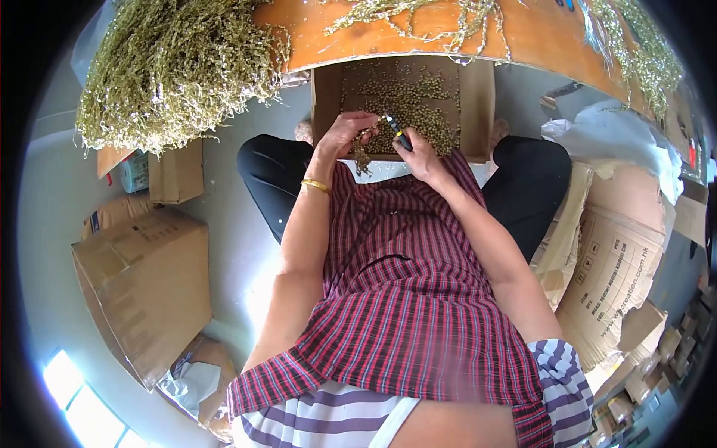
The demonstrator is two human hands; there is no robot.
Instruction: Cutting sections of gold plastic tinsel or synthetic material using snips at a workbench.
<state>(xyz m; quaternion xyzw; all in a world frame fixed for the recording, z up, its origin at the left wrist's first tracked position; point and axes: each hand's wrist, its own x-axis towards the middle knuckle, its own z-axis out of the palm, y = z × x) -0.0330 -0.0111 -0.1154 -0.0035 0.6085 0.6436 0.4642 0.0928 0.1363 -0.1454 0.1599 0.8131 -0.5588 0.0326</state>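
Note:
My left hand (348, 132), with a gold bangle at its wrist, pinches a short gold-green strand (363, 158) that dangles below the fingers. In my right hand (426, 160) is a small pair of cutting pliers (399, 132) with black and yellow handles. Its jaws meet the strand's upper end, close to my left fingertips; whether they bite into it is too small to tell. Both hands are over the near side of an open cardboard box (476, 108) between my knees. Many small round gold-green beads (418, 101) are scattered across the box's bottom.
An orange-brown wooden table (336, 37) overhangs the box's far side. A big heap of gold-green strands (175, 67) spills off its left edge, and loose strands (426, 15) lie on top. Cardboard boxes (160, 276) stand at left; torn cardboard (605, 276) and clear plastic (612, 134) lie at right.

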